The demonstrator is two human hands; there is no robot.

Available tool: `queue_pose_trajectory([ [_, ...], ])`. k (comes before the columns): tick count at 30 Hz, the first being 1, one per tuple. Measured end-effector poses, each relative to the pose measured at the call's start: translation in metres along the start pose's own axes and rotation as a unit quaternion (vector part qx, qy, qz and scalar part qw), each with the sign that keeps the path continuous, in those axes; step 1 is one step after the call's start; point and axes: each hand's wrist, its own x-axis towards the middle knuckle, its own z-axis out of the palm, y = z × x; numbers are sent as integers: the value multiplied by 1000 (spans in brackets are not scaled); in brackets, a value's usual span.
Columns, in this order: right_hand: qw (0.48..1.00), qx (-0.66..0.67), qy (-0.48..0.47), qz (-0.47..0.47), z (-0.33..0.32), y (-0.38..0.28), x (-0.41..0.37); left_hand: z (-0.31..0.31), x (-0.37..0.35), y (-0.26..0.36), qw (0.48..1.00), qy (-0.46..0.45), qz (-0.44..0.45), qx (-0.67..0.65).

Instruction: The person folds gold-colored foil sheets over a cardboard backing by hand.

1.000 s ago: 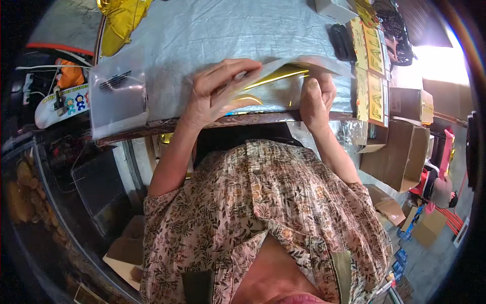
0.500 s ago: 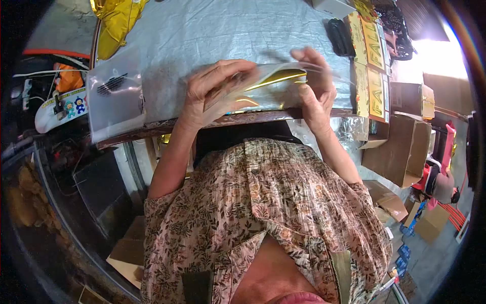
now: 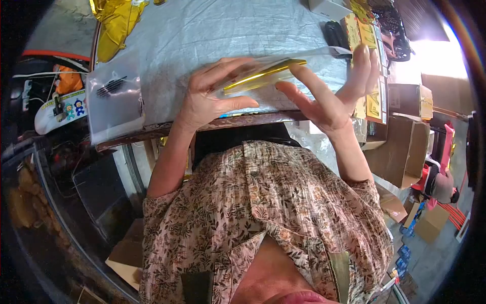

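Above the table's near edge, my left hand [image 3: 215, 93] grips one end of a clear plastic bag [image 3: 319, 54], its thumb stretched out below. A flat, shiny gold piece [image 3: 266, 76] shows inside the bag, slanting up to the right. My right hand [image 3: 331, 99] has its fingers spread wide at the bag's other end. Its index fingertip is right at the tip of the gold piece, the thumb is just below, and the other fingers point up past the bag.
A clear bag with dark print [image 3: 114, 104] lies at the table's left corner. Crumpled gold foil [image 3: 114, 30] is at the back left. Yellow lettered boxes [image 3: 372, 76] and a black object [image 3: 334, 34] line the right side. Cardboard boxes [image 3: 400, 147] stand beyond the table's right edge.
My right hand has moved right and its fingers have spread apart. The bag now lies flatter and more stretched out, with the gold piece more visible. My left hand stays nearly in place, its thumb now showing.
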Motion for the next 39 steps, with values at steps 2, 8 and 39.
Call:
queue_pose_trajectory([
  [2,999,4,-41,-1,-7,0,11,1,-1,-3,1000,-3,2,-17],
  [8,974,6,-220,50,-22,-19,36,0,-5,-4,1000,4,26,-10],
  [39,842,397,-66,359,13,29,30,-10,14,-22,935,166,-197,-243],
])
